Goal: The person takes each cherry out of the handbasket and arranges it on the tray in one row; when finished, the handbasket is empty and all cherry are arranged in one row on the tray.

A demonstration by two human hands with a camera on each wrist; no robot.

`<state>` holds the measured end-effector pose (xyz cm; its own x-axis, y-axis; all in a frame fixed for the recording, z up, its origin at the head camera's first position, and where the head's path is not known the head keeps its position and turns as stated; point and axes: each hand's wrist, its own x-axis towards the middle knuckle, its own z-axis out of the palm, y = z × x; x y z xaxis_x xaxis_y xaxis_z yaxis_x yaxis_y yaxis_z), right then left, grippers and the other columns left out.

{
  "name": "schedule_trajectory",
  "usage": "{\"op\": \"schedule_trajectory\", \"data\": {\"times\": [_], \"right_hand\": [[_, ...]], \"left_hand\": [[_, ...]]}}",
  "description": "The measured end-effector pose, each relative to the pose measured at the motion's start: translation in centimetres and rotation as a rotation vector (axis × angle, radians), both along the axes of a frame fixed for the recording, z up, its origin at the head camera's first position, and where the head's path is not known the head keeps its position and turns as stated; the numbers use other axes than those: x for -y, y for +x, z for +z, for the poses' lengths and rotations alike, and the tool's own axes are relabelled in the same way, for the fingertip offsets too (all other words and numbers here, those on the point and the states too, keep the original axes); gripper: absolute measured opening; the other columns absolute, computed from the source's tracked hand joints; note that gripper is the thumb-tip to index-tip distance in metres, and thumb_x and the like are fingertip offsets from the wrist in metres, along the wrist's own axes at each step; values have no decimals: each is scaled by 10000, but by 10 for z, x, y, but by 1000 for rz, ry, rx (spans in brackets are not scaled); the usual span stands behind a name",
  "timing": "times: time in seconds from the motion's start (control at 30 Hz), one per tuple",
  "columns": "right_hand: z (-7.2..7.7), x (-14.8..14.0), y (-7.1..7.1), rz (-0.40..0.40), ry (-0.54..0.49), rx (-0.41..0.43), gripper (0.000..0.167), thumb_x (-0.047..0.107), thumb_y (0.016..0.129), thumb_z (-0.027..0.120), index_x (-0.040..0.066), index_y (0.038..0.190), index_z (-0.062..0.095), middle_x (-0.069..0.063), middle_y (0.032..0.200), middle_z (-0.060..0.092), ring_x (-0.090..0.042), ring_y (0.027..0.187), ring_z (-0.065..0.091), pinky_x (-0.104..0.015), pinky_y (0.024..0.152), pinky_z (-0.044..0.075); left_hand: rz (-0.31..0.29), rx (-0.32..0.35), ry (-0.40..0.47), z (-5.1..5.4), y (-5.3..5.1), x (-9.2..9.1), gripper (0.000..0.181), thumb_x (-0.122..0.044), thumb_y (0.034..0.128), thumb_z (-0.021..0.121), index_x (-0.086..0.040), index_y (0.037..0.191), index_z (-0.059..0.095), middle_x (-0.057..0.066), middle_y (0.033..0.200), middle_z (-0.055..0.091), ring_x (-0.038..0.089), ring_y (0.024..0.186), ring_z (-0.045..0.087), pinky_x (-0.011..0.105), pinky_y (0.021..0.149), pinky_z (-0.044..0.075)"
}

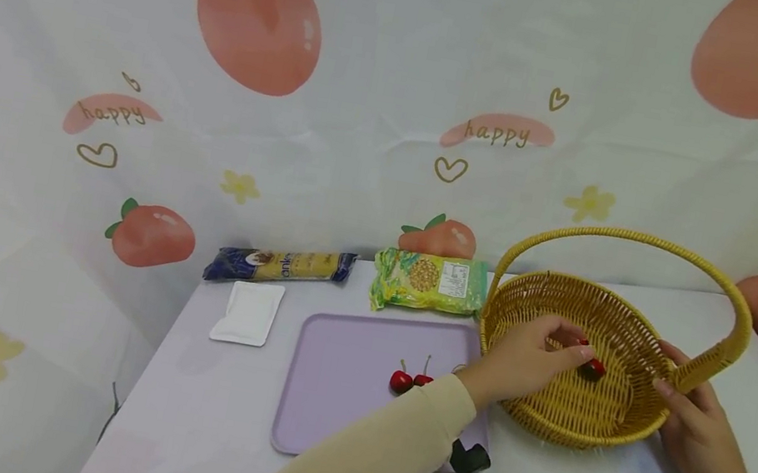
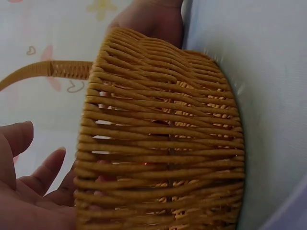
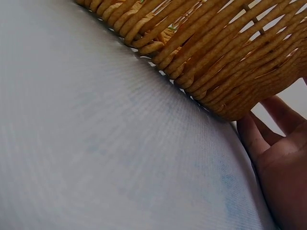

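In the head view my left hand [image 1: 531,356] reaches over the near left rim of a wicker basket [image 1: 562,425] with a tall handle. Dark red cherries [image 1: 591,370] lie inside, just beyond its fingertips. The left wrist view shows the thumb and a finger of this hand [image 2: 33,191] spread apart, with nothing between them; the lower fingers are partly hidden behind the weave. My right hand [image 1: 701,437] holds the basket's right side near the foot of the handle. More cherries [image 1: 402,381] with stems lie on a lilac tray [image 1: 338,381], partly covered by my left forearm.
Behind the tray lie a long blue-and-yellow packet [image 1: 283,264] and a green-yellow bag [image 1: 428,282]. A white sachet [image 1: 249,312] lies left of the tray. A printed cloth [image 1: 372,100] hangs behind the white table [image 1: 182,405].
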<state>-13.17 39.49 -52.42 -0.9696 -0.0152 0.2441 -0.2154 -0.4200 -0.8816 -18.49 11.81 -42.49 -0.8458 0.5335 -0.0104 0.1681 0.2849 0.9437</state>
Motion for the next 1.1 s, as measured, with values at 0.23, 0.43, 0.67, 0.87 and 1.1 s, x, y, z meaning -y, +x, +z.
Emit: {"op": "schedule_trajectory", "data": {"times": [0.23,0.43,0.67,0.87,1.1], "right_hand": [[0,1,0,-15,27,39,578,-67,1131,386,134,1671,430,25,1583,455,-66,1354,520,-206,990,506],[1,0,0,-19,33,18,585,-83,1124,378,110,1675,421,19,1586,450,-76,1357,504,-208,993,504],[2,0,0,-10,38,19,593,-85,1123,374,118,1679,417,28,1593,451,-73,1359,508,-206,996,499],[3,0,-1,-29,39,11,592,-91,1123,365,107,1679,412,11,1602,432,-68,1367,505,-206,989,509],[-2,-1,0,3,7,-17,601,-109,1116,335,109,1668,431,7,1584,458,-71,1350,528,-218,984,519]], "left_hand": [[16,5,-70,0,-10,-23,302,-502,1129,585,-283,1290,715,-167,1087,662,15,1006,607,264,883,517],[23,58,-13,-4,-15,-38,390,-551,1147,495,-269,1268,736,-151,1105,687,25,977,631,282,857,524],[56,132,-31,-16,-17,-43,454,-580,1140,480,-226,1229,751,-117,1107,695,66,1010,619,333,863,504],[25,139,-96,-21,-20,-47,426,-592,1130,494,-290,1272,759,-184,1310,678,50,1270,588,358,1039,498],[-119,89,-255,-26,-23,-50,387,-514,1154,505,-286,1335,761,-186,1323,668,19,1270,566,291,1054,459]]}}
